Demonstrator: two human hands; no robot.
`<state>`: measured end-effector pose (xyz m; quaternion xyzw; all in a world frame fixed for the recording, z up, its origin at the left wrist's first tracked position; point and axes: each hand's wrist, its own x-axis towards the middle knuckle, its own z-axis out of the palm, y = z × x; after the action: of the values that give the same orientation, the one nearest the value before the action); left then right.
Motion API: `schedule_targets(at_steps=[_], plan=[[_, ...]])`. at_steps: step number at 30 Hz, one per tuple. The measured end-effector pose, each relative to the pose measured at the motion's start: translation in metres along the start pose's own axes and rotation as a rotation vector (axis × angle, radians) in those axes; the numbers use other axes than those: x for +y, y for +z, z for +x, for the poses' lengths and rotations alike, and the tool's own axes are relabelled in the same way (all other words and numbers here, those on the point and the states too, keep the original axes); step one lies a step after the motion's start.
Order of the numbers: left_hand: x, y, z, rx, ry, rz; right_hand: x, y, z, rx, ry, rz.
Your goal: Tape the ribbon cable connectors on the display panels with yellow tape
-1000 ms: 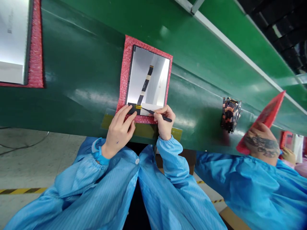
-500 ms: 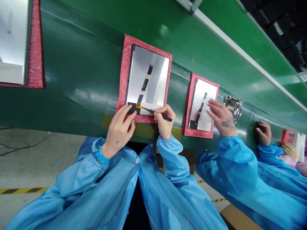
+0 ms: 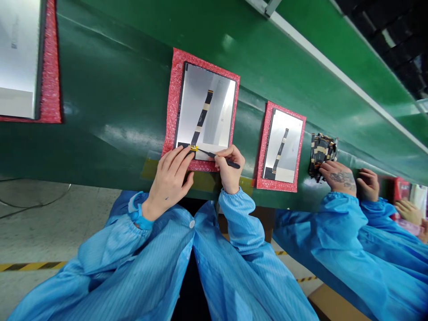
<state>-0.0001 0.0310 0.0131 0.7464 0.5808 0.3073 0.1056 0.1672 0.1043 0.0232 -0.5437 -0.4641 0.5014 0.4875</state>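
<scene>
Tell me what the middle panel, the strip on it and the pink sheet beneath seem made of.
Panel: likely metal or metallic film; smooth, silvery face with mirror-like glare.
Strip: perhaps thin plastic film; flat, fairly matte, mostly black with pale bands.
Sheet: probably bubble plastic; glossy, dimpled surface.

The striped blue coat point(image 3: 140, 272) has gathered cuffs point(image 3: 234, 203), seemingly elastic.
</scene>
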Motion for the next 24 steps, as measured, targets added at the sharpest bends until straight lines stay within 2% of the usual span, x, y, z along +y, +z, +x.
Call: schedule_targets(at_steps=[3,7,11,16,20,24], plan=[[0.002,-0.002,0.002,-0.092,0.041,0.043,0.001,0.001,0.000,0.002,0.000,-0.015],[0.004,0.000,0.004,-0.171,0.005,0.095,0.002,0.003,0.001,0.004,-0.025,-0.055],[0.005,0.005,0.007,-0.123,-0.027,0.095,-0.002,-0.009,0.000,0.109,-0.101,-0.085],[0.005,0.008,0.012,-0.121,-0.082,0.112,-0.014,-0.043,-0.014,0.236,-0.181,-0.043],[0.002,0.008,0.011,-0.123,-0.109,0.117,-0.016,-0.062,-0.035,0.287,-0.177,-0.037],[-0.001,0.010,0.006,-0.044,-0.114,0.105,-0.008,-0.073,-0.049,0.353,-0.176,-0.013]])
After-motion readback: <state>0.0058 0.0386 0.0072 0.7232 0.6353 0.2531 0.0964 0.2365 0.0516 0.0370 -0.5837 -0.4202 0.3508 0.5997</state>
